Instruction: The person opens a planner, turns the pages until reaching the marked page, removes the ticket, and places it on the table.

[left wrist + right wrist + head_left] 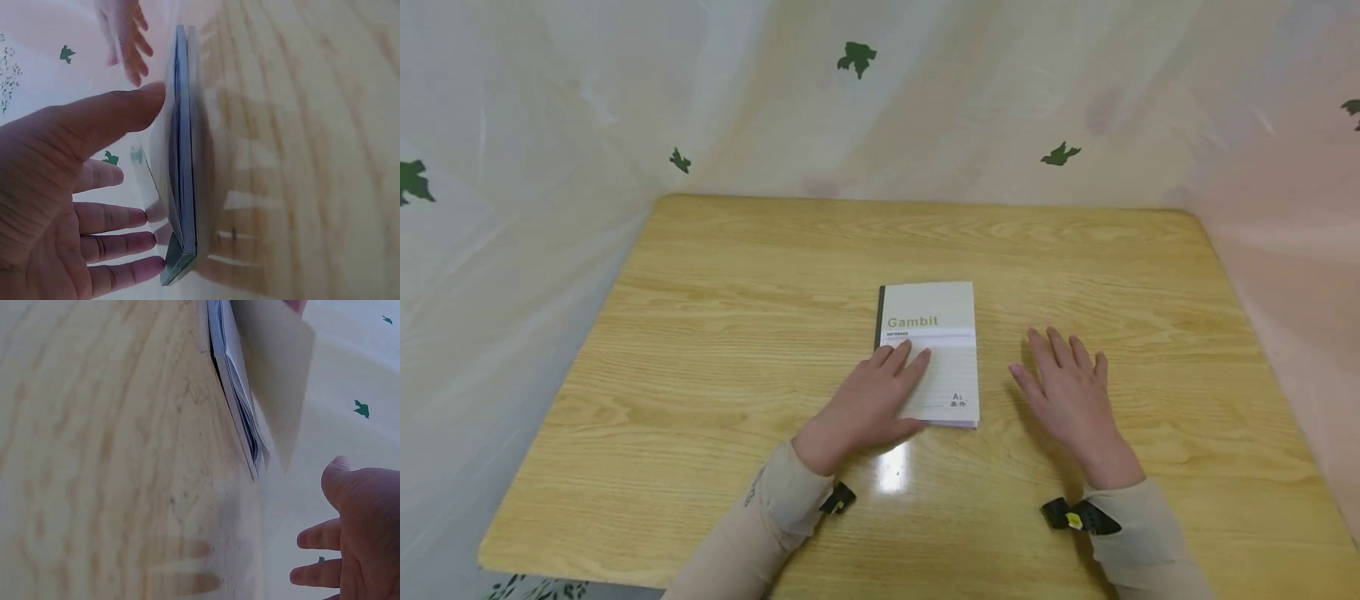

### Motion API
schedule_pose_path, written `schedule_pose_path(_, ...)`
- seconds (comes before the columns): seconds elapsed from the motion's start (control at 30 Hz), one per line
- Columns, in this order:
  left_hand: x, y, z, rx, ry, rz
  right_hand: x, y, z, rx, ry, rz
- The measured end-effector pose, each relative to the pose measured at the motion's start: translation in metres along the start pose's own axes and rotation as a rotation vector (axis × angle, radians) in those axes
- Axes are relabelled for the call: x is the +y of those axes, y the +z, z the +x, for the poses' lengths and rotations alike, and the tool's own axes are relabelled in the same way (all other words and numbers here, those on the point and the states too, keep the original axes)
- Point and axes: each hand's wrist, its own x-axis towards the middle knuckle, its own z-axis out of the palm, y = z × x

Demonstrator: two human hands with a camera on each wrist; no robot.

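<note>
A notebook (942, 367) with a pale cover marked "Gambit" and a dark spine lies on the wooden table. Its cover (281, 375) stands slightly raised from the pages along the free edge in the right wrist view. My left hand (868, 406) rests with extended fingers on the cover's lower left, the thumb by the bottom edge. In the left wrist view the page edges (184, 144) show beyond the thumb. To the right of the notebook my right hand (1071, 400) hovers apart from it, fingers loosely spread and holding nothing.
The light wooden table (737, 283) has rounded corners and runs back to a pale curtain (955, 100) with green bird and leaf shapes. The curtain also hangs along both sides. Black straps (1078, 517) sit at both wrists.
</note>
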Motion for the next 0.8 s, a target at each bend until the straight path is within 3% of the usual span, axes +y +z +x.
schedule_pose_path(0.27, -0.003, 0.001, -0.01, 0.096, 0.02, -0.09, 0.001, 0.002, 0.0, -0.028, -0.018, 0.013)
schedule_pose_path(0.4, -0.003, 0.004, -0.015, 0.164, -0.013, -0.13, -0.001, 0.004, 0.004, -0.033, -0.043, 0.004)
schedule_pose_path(0.63, 0.004, 0.007, -0.023, 0.396, -0.142, -0.286, -0.015, 0.005, 0.022, -0.006, -0.126, -0.002)
schedule_pose_path(0.8, 0.005, 0.009, -0.03, 0.514, -0.259, -0.427, -0.028, 0.006, 0.045, -0.034, -0.174, -0.004)
